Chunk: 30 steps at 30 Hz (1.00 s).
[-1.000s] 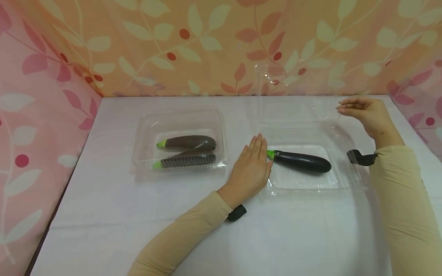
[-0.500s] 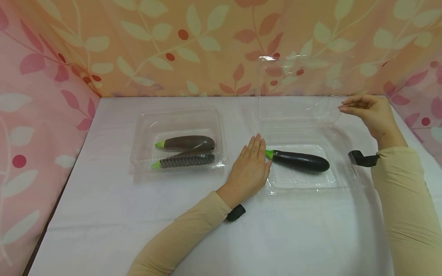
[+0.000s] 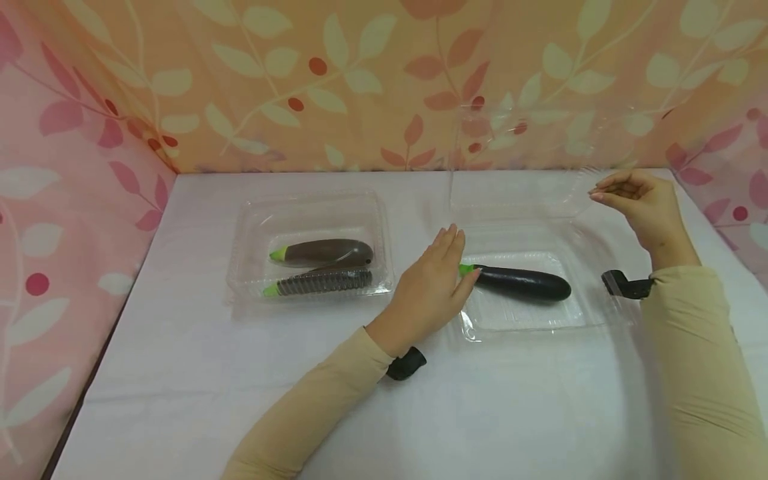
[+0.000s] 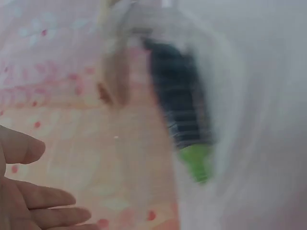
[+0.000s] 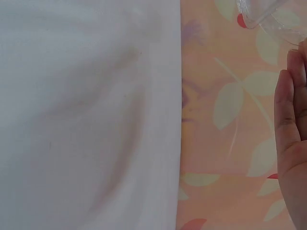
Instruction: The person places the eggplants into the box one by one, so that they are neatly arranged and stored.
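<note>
A dark purple eggplant with a green stem end lies in the base of a clear plastic clamshell box. Behind the base, the box's see-through lid stands raised. At its right edge, my right hand pinches the lid between thumb and fingertips; in the right wrist view, a lid corner shows beyond the fingers. My left hand is beside the box's left edge, fingers straight, thumb spread near the eggplant's stem end. The left wrist view shows the eggplant blurred.
To the left, another clear plastic box stands with its lid down. Inside are a brownish eggplant and a second one seen through the ribbed wall. A leaf-patterned curtain rises behind the white-covered table.
The lid has tilted farther back, its upper edge shifting right. My left thumb has spread away from the fingers. The right hand stays at the lid's edge.
</note>
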Available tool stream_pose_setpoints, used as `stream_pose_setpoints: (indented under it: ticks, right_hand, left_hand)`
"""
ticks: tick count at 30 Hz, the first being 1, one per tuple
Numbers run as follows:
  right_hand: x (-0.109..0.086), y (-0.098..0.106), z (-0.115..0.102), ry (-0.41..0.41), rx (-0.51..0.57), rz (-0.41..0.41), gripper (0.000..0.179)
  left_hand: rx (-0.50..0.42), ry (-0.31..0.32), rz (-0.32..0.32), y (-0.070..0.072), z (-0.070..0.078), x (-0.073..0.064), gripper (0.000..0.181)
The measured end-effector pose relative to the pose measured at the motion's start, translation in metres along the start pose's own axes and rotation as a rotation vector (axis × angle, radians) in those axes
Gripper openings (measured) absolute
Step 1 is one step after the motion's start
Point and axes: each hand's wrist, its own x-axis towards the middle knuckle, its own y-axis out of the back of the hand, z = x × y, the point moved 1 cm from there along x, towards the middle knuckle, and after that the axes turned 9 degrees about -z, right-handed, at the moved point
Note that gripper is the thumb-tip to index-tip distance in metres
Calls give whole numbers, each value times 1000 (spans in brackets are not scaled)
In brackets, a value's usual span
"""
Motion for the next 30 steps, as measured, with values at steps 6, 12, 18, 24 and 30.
stream_pose_setpoints:
  ticks: [6, 12, 18, 24, 30]
  right_hand:
    - [-2, 0, 0, 53, 30, -5, 18]
    - [-5, 1, 2, 87, 81, -18, 18]
    - [-4, 1, 1, 95, 77, -18, 18]
    - [-7, 0, 2, 109, 104, -38, 20]
    - [-9, 0, 2, 113, 91, -21, 19]
  left_hand:
    - [-266, -17, 251, 51, -6, 20, 35]
    - [-522, 0, 423, 79, -18, 49, 24]
    - [-640, 58, 438, 84, -26, 73, 22]
    - [-586, 66, 544, 84, -32, 83, 16]
    - [-630, 91, 459, 85, -33, 84, 20]
